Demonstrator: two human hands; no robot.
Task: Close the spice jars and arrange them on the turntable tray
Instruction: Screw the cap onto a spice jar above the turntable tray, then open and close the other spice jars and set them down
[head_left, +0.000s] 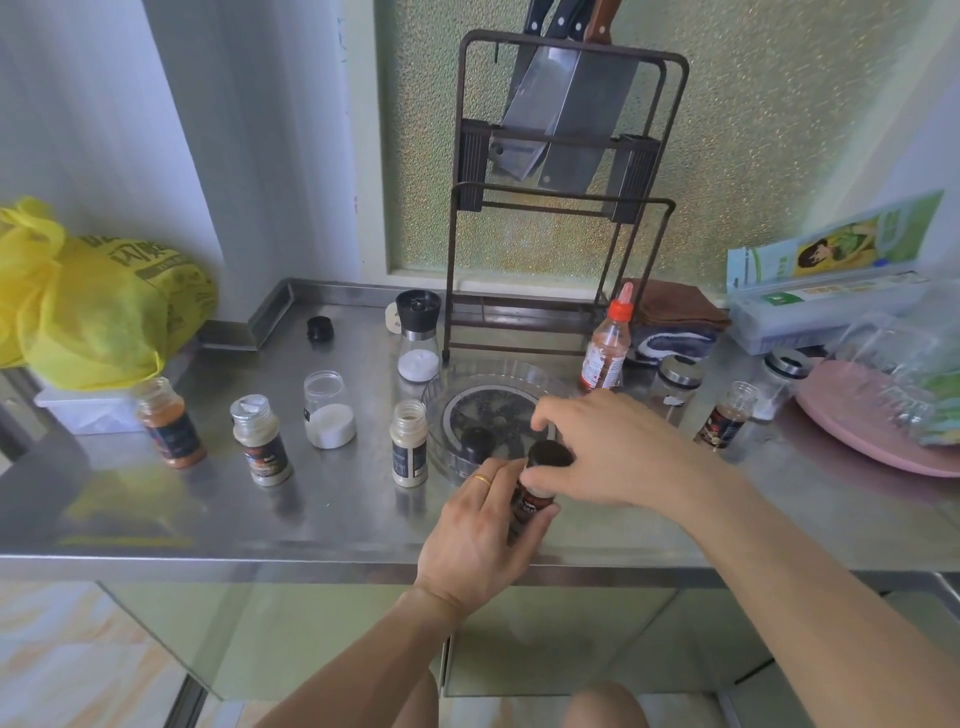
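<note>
My left hand (475, 525) grips a small dark-labelled spice jar (532, 501) at the counter's front edge. My right hand (602, 447) pinches the black cap (549, 454) on top of that jar. Just behind stands the clear turntable tray (441, 387), with one black-capped jar (475, 444) on it. Uncapped jars stand to the left: an orange-powder jar (171, 423), a foil-sealed jar (260, 439), a clear jar of white powder (329, 410) and a beige-powder jar (409, 441). A loose black cap (318, 328) lies at the back left.
A grinder (418, 335), red-capped sauce bottle (608, 343), two steel-lidded glass jars (675, 382) (782, 376) and another uncapped spice jar (727, 415) surround the tray. A knife rack (556, 208) stands behind. A yellow bag (88, 296) sits left, a pink plate (852, 415) right.
</note>
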